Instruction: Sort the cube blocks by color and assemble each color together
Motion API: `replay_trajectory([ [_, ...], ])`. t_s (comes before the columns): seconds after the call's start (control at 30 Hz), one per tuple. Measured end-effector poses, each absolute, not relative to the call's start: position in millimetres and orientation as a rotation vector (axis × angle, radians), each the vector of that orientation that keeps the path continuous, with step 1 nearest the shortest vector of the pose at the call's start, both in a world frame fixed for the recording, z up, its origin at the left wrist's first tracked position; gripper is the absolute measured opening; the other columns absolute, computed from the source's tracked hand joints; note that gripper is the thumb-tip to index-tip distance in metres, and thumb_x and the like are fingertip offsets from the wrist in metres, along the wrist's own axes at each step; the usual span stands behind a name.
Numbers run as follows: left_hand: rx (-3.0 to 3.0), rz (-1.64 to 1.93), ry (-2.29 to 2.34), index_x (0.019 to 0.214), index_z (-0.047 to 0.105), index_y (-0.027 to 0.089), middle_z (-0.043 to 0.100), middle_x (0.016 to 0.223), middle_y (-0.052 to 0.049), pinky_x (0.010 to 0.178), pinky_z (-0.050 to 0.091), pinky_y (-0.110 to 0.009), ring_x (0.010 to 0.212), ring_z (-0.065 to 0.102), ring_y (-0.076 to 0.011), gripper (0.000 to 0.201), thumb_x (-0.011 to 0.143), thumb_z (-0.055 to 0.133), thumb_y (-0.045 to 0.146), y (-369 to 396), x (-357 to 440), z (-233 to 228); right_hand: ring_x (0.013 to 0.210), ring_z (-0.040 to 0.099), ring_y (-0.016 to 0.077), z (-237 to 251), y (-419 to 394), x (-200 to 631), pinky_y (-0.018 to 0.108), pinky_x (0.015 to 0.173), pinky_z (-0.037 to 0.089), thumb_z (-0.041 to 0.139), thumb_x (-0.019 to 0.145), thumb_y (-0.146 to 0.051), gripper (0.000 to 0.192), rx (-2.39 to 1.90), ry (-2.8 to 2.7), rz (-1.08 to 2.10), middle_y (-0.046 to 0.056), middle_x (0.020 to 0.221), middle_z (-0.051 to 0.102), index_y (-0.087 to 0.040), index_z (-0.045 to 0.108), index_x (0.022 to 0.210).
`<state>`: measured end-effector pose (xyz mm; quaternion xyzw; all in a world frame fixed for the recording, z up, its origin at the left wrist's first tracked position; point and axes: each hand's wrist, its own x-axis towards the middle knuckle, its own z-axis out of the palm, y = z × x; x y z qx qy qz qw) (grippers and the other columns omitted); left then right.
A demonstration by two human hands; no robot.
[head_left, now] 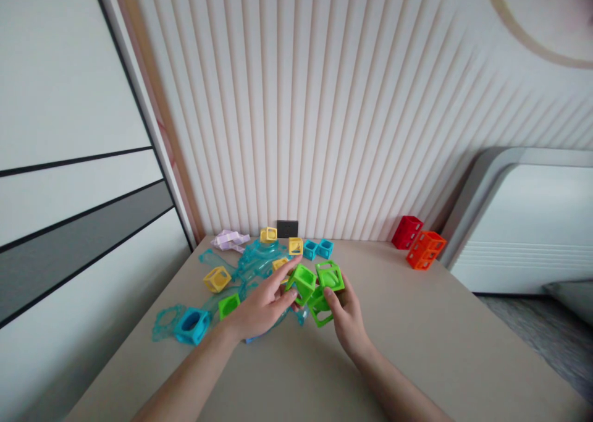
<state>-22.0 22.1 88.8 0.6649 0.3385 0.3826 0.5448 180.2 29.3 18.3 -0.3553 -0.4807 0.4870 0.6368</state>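
My left hand (266, 304) grips a green open-sided cube block (303, 283) between thumb and fingers. In my right hand (348, 317) are two more green cube blocks (330, 276), one above the other, with the thumb pressed on them. The left cube is right beside this pair; whether they are joined, I cannot tell. Behind my left wrist lies another green cube (228, 306), partly hidden. A blue cube (192, 325) sits to the left, near a yellow cube (217, 279). Crumpled clear teal plastic (262, 258) spreads behind my left hand.
Blue cubes (317, 249) and several yellow cubes (295, 246) stand near the ribbed wall (306, 101). Pale purple pieces (229, 240) lie at the back left. Red blocks (407, 232) and orange blocks (425, 250) stand at the table's (417, 323) back right.
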Motion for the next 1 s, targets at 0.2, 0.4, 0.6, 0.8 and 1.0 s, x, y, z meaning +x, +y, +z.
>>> replay_trajectory([
  [0.2,1.414,0.989,0.865,0.137,0.052,0.022,0.063,0.099,-0.006,0.062,0.049,-0.026,0.07,0.059,-0.0139,0.057,0.09,0.063,0.051,22.9,-19.3,70.3,0.094,0.073,0.0245,25.8,27.1,180.9,0.036,0.083,0.06,0.071,0.084,-0.051,0.057,-0.844,-1.124,1.163,0.01,0.108,0.075,-0.021,0.055,0.13],
  [0.4,1.443,1.071,0.991,0.131,0.06,0.019,0.067,0.087,-0.005,0.072,0.05,-0.029,0.077,0.06,-0.0186,0.058,0.089,0.06,0.058,17.2,-17.1,61.4,0.092,0.074,0.0245,25.7,21.7,179.1,0.035,0.08,0.062,0.074,0.082,-0.051,0.061,-0.863,-1.177,1.2,0.01,0.108,0.075,-0.022,0.058,0.132],
  [0.6,1.442,1.112,0.988,0.128,0.062,0.02,0.07,0.099,-0.008,0.076,0.051,-0.03,0.087,0.064,-0.0211,0.057,0.089,0.057,0.061,11.8,-12.7,57.1,0.091,0.073,0.0238,22.3,17.2,175.8,0.033,0.075,0.062,0.076,0.081,-0.05,0.059,-0.863,-1.221,1.192,0.008,0.107,0.075,-0.025,0.061,0.132],
  [0.8,1.545,1.102,1.03,0.13,0.057,0.018,0.07,0.096,-0.007,0.071,0.052,-0.03,0.081,0.065,-0.0197,0.054,0.094,0.05,0.058,7.6,-13.8,55.0,0.095,0.072,0.0239,25.5,14.5,177.5,0.035,0.08,0.061,0.075,0.083,-0.046,0.067,-0.794,-1.231,1.284,0.007,0.11,0.073,-0.028,0.051,0.143],
  [1.0,1.575,1.202,1.087,0.128,0.06,0.02,0.069,0.121,-0.011,0.085,0.054,-0.032,0.104,0.067,-0.0242,0.044,0.095,0.055,0.049,4.4,-10.9,50.3,0.117,0.065,0.0291,22.5,10.6,182.1,0.041,0.093,0.057,0.077,0.082,-0.043,0.068,-0.789,-1.351,1.284,0.01,0.134,0.065,-0.026,0.052,0.143],
])
